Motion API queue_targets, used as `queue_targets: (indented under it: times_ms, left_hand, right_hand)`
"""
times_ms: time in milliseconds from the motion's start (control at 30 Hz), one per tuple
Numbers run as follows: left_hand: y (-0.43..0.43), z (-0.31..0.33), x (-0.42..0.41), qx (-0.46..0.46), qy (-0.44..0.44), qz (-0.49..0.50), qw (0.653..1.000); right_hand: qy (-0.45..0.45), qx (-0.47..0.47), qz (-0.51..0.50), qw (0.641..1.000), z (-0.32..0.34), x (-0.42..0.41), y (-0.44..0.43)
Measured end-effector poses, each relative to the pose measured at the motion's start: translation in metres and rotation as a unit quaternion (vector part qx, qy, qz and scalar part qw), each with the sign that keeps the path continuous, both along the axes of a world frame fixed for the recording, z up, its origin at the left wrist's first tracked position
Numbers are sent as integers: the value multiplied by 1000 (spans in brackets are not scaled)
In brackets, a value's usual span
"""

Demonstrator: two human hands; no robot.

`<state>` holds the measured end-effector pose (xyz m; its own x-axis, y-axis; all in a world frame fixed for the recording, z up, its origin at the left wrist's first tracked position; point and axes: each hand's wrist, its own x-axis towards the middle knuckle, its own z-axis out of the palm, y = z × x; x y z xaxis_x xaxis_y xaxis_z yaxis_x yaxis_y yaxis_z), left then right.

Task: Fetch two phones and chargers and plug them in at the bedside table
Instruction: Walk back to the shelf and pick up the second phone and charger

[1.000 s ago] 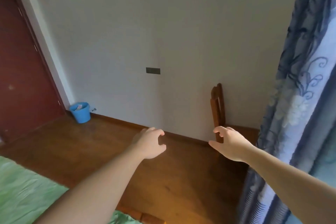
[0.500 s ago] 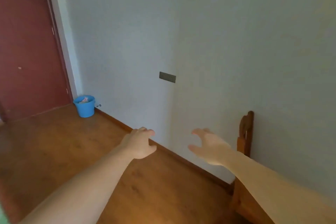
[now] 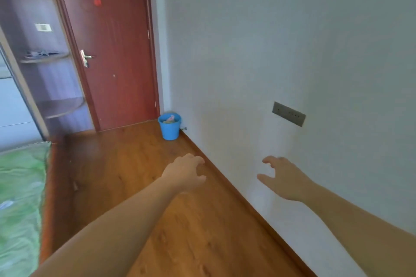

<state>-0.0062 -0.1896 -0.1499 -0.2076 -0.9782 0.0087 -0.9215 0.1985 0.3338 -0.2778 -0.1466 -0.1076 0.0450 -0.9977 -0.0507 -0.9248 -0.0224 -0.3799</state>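
No phone, charger or bedside table shows in the head view. My left hand (image 3: pixel 185 172) is stretched out over the wooden floor, fingers loosely curled, holding nothing. My right hand (image 3: pixel 282 177) reaches forward near the white wall, fingers spread and relaxed, also empty. A grey wall socket plate (image 3: pixel 288 114) sits on the wall above and to the right of my right hand.
A closed red door (image 3: pixel 112 40) stands ahead, with a blue bucket (image 3: pixel 169 126) on the floor beside it at the wall. Corner shelves (image 3: pixel 45 58) are left of the door. A bed with green bedding (image 3: pixel 20 198) and a wooden frame runs along the left.
The view has swung left: the chair and curtain have gone out of frame, and the door, shelves and bed have come in. Both hands stay out in front, empty.
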Motion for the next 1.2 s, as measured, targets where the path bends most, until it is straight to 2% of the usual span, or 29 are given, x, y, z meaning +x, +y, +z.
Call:
queue_targets:
  times_ms: [100,267,467,633,833,933,1200]
  left_hand:
    - [-58,-2,29,2,-21,48,999]
    - [-144,7,90,20,-38,143,989]
    - [-212,15,180,14,-12,239,971]
    - [-266,-10,285,19,0,312,950]
    - [-391,-34,409,3,57,343,938]
    - [-445,-28,465,0,45,343,938]
    - [-568,-6,616,-6,40,383,923]
  right_hand:
    - [-23,7,53,998,-9,27,-86]
    - [-113,40,127,985,-2,99,-231]
    - [-75,27,258,963,4,210,-352]
    - [-52,4,334,941,-9,314,-441]
    - [-53,35,359,931,-39,455,-555]
    - [-30,26,377,925,-34,522,-609]
    - [-44,3,403,914,-15,689,-758]
